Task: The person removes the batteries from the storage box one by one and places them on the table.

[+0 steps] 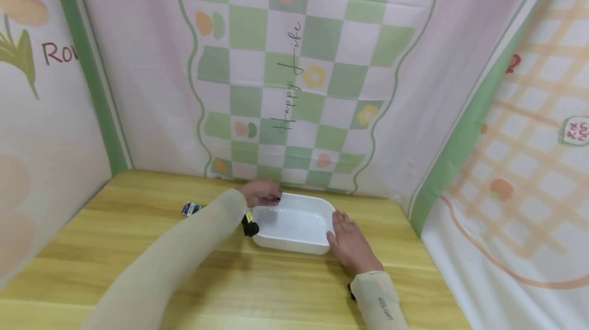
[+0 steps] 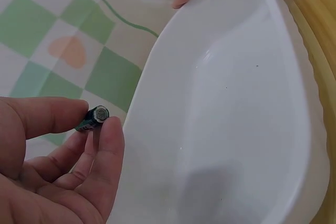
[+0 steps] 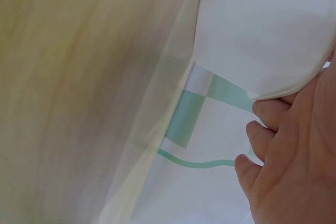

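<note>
A white rectangular dish (image 1: 294, 222) with rounded corners stands on the wooden table; its inside shows bare white. My left hand (image 1: 261, 192) is over the dish's back left corner. Between thumb and fingertips it pinches a small dark green battery (image 2: 97, 116), its round metal end showing in the left wrist view. The battery is beside the dish's rim in that view. My right hand (image 1: 353, 244) holds the dish's right end, thumb over the rim and fingers along the outside. In the right wrist view its fingertips (image 3: 262, 109) meet the rim.
Small blue and white items (image 1: 190, 209) lie on the table (image 1: 257, 289), left of the dish and partly behind my left sleeve. A black wrist camera (image 1: 250, 227) hangs at my left wrist, overlapping the dish's left side. Printed cloth (image 1: 294, 89) hangs behind the table and at both sides.
</note>
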{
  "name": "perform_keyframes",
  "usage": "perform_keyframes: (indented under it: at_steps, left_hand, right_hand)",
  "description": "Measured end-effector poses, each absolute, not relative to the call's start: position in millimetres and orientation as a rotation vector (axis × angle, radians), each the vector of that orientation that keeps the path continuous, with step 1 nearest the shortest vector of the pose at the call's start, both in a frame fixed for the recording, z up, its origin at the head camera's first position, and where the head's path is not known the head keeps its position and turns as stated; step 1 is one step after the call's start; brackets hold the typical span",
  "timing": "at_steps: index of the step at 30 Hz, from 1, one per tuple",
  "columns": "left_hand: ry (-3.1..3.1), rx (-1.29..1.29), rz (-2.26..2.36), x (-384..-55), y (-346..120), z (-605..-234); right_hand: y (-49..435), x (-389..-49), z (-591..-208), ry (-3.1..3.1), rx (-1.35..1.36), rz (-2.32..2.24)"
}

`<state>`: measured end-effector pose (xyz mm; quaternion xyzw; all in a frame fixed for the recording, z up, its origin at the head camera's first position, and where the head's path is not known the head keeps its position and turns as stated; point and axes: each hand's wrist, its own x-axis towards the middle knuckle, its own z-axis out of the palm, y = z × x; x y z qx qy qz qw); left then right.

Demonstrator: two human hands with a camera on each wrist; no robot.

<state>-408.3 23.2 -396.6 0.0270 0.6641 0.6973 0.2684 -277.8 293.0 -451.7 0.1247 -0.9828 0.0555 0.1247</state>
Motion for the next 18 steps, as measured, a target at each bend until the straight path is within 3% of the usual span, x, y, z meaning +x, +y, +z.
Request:
perform_keyframes:
  at_steps: [18]
  left_hand:
    - [1.801, 0.083, 1.879, -404, -28, -392]
  right_hand:
    - [295, -280, -455, -2.857, 0.391, 0.170]
